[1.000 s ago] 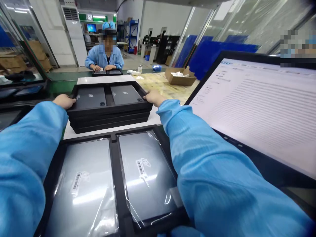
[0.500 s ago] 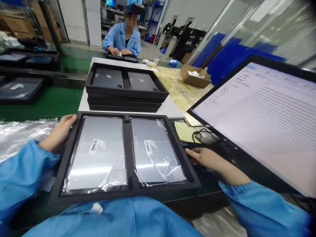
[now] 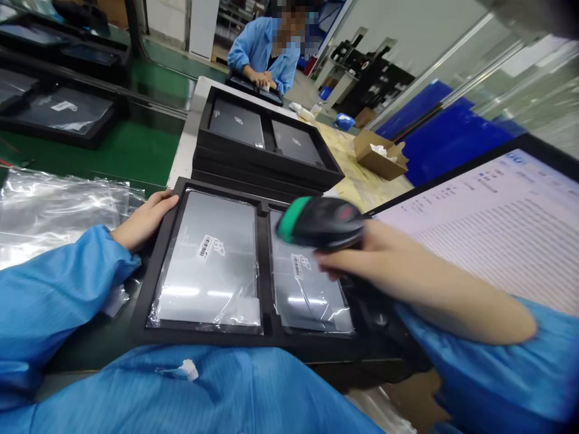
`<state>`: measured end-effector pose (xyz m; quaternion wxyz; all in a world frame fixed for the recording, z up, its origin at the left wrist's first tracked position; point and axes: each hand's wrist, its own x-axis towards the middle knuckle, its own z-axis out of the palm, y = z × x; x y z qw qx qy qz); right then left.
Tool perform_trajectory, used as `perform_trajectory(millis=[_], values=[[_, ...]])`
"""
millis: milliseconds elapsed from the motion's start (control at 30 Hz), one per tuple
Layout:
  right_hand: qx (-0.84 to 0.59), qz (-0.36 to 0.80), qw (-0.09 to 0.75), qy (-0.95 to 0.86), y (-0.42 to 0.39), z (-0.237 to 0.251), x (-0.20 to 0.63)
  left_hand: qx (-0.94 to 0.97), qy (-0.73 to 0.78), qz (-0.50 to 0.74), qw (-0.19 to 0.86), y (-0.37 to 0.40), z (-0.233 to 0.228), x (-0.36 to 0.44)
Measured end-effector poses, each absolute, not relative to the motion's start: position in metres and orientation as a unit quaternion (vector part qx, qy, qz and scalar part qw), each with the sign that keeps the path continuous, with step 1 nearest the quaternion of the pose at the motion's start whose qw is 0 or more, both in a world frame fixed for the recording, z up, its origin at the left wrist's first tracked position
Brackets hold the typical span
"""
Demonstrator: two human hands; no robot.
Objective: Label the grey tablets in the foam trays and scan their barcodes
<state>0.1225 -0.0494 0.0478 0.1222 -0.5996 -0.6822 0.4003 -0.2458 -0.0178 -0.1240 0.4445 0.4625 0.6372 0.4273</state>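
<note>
A black foam tray [image 3: 265, 265] lies in front of me with two compartments. Each holds a silver tablet in clear film, the left tablet [image 3: 212, 241] and the right tablet [image 3: 312, 301], both with barcode labels. My left hand [image 3: 147, 218] grips the tray's upper left edge, its thumb along the rim. Over the right compartment, my right hand [image 3: 362, 253] holds a black and green barcode scanner [image 3: 323, 223], slightly blurred. The scanner and hand hide the top of the right tablet.
Behind the tray stands a stack of black foam trays [image 3: 266, 163] with tablets on top. A monitor [image 3: 506, 223] is at right, clear plastic bags [image 3: 58, 211] at left. More trays [image 3: 67, 114] lie on the green surface; a co-worker [image 3: 265, 51] sits beyond. An open carton [image 3: 380, 160] stands at back right.
My right hand has risen from beside the tray's right edge and now holds the barcode scanner over the right compartment. My left hand stays on the tray; the view has shifted.
</note>
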Motion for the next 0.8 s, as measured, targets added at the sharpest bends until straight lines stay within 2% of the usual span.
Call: perform_trajectory(millis=[67,133,267,600,700,800], values=[[-0.535,0.411,0.021,-0.738,-0.055,0.047,0.082,0.47,0.64,0.416,0.443,-0.02,-0.122,-0.245],[-0.502,0.396,-0.038,-0.768,-0.057,0.038,0.054,0.478,0.645,0.406,0.437,-0.022,-0.118,-0.243],[-0.485,0.397,-0.087,-0.774,-0.05,0.025,0.037,0.485,0.649,0.396,0.433,-0.025,-0.111,-0.239],[-0.46,0.403,-0.067,-0.788,-0.055,0.03,0.041,0.484,0.656,0.386,0.432,-0.027,-0.109,-0.239],[-0.501,0.346,-0.006,-0.793,-0.047,0.037,0.071,0.491,0.653,0.388,0.426,-0.026,-0.111,-0.24],[-0.62,0.212,0.095,-0.749,-0.024,0.042,0.141,0.508,0.656,0.379,0.409,-0.023,-0.108,-0.238]])
